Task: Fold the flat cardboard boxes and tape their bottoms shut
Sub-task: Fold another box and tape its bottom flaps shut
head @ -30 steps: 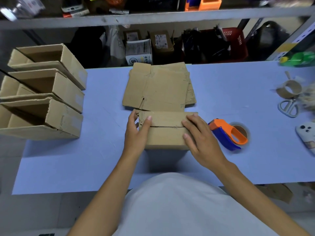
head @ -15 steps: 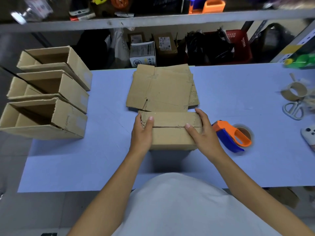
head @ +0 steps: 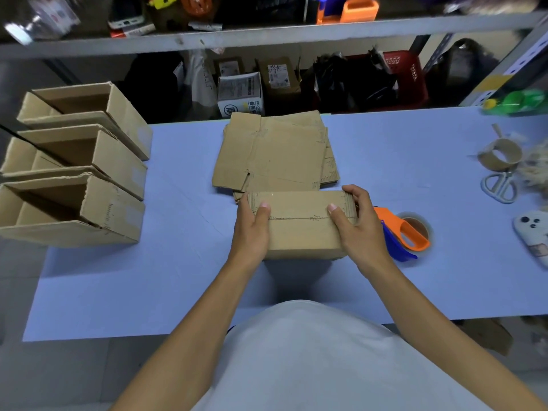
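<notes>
A folded cardboard box stands on the blue table in front of me, its two bottom flaps meeting in a seam on top. My left hand grips its left end, thumb pressed on the seam. My right hand grips the right end, thumb on the seam too. Behind the box lies a stack of flat cardboard boxes. An orange and blue tape dispenser with a brown roll lies just right of my right hand.
Three folded boxes lie on their sides at the table's left edge. At the far right are an empty tape core, white scissors and a white phone. A cluttered shelf rack stands behind the table.
My right hand slid from the top of the box to its right end, fingers now wrapped round the far corner. The left hand kept its grip.
</notes>
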